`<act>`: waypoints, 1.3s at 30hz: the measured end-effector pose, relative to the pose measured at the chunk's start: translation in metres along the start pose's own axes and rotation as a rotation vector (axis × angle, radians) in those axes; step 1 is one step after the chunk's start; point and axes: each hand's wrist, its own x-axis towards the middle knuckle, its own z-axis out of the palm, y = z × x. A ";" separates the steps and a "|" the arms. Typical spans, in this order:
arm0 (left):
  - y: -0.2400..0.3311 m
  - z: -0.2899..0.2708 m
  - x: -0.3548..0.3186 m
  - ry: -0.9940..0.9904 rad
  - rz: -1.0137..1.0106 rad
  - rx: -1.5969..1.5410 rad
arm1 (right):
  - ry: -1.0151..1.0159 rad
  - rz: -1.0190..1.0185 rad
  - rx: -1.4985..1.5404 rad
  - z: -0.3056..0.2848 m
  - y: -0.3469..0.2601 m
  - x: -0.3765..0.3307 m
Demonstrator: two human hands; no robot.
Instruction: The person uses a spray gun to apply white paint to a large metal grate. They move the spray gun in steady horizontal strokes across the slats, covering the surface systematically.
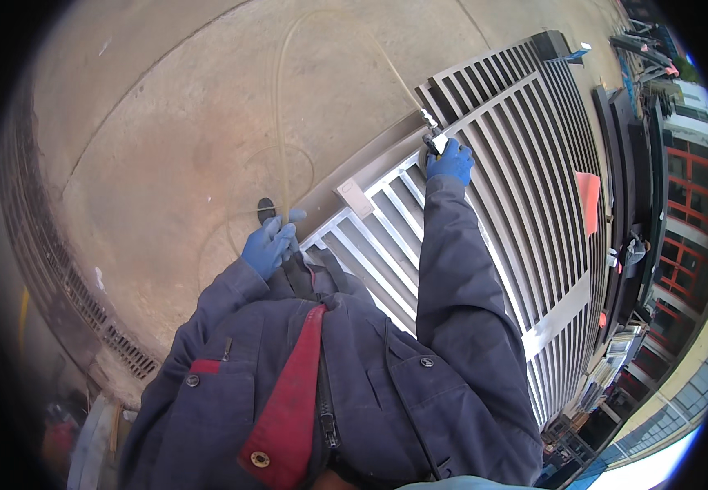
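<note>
My right hand, in a blue glove, reaches far forward and is closed around a small air tool. The tool lies against the edge of a slatted metal panel, and its exact kind is partly hidden by my fingers. A metal coupling joins it to a clear, yellowish air hose. That hose loops over the floor and back to my left hand, gloved in blue and low beside my body. The left fingers are bent around the hose.
Brown slatted panels lie stacked on the right. A tan block sits at the near panel's edge. Orange-pink material lies on the slats. Dark beams stand beyond. A floor drain grate runs along the left. My shoe shows ahead.
</note>
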 end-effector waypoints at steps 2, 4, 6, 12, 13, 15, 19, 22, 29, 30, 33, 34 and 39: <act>-0.002 0.000 0.000 0.007 0.002 0.002 | 0.063 -0.023 0.019 -0.003 -0.001 -0.004; -0.004 -0.001 0.005 0.005 0.020 -0.004 | -0.069 -0.103 0.051 -0.002 -0.003 -0.011; -0.007 -0.003 0.008 0.011 0.008 -0.037 | -0.138 -0.145 0.082 0.002 -0.003 -0.014; -0.010 -0.012 0.005 0.000 0.028 -0.041 | 0.023 -0.051 0.015 0.004 0.016 0.036; -0.010 -0.014 0.004 -0.006 0.046 -0.033 | -0.020 0.009 0.009 0.000 0.021 0.050; -0.010 -0.016 0.004 -0.004 0.027 -0.080 | -0.080 0.090 0.007 -0.013 0.034 0.077; -0.007 -0.012 0.011 0.012 0.004 -0.060 | -0.088 0.086 -0.018 -0.020 0.043 0.087; -0.001 -0.004 0.014 0.011 -0.017 -0.085 | -0.150 -0.010 -0.044 -0.009 0.038 0.077; 0.016 -0.001 0.007 0.022 0.021 -0.049 | -0.068 0.079 0.045 -0.013 0.033 0.102; 0.017 -0.002 0.007 0.029 0.013 -0.065 | -0.114 0.080 0.034 -0.014 0.032 0.103; 0.016 -0.004 0.009 0.042 0.020 -0.068 | -0.094 -0.032 -0.021 -0.014 0.036 0.097; 0.015 -0.004 0.009 0.058 0.005 -0.046 | -0.151 -0.075 -0.033 -0.012 0.036 0.090; 0.012 -0.003 0.006 0.020 0.013 -0.044 | -0.052 0.103 0.031 -0.021 0.073 0.106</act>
